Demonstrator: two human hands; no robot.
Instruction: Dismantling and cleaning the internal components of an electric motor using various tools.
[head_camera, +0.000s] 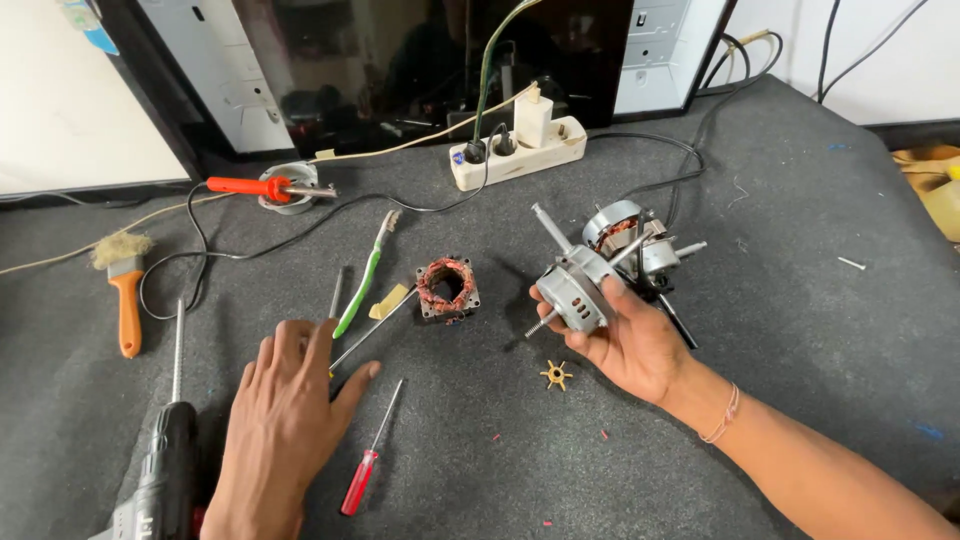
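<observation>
Dark grey felt surface (780, 200), white wall at frame top. Right hand (630, 345) grips motor housing (578, 290); left hand (285, 420) open, flat near red screwdriver (368, 468).

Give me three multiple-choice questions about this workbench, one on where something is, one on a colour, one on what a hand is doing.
1. Where does the copper-wound stator lie?
A. Between the two hands
B. Inside the dark cabinet
C. On the power strip

2. What colour is the handle of the small screwdriver near the left hand?
A. Blue
B. Red
C. White

3. What is the right hand doing?
A. Resting flat on the mat
B. Holding a grey motor housing
C. Gripping the drill

Answers: 1 A, it sits on the grey mat between both hands. 2 B, the handle is clear red. 3 B, its fingers wrap the grey motor housing, lifted off the mat.
</observation>
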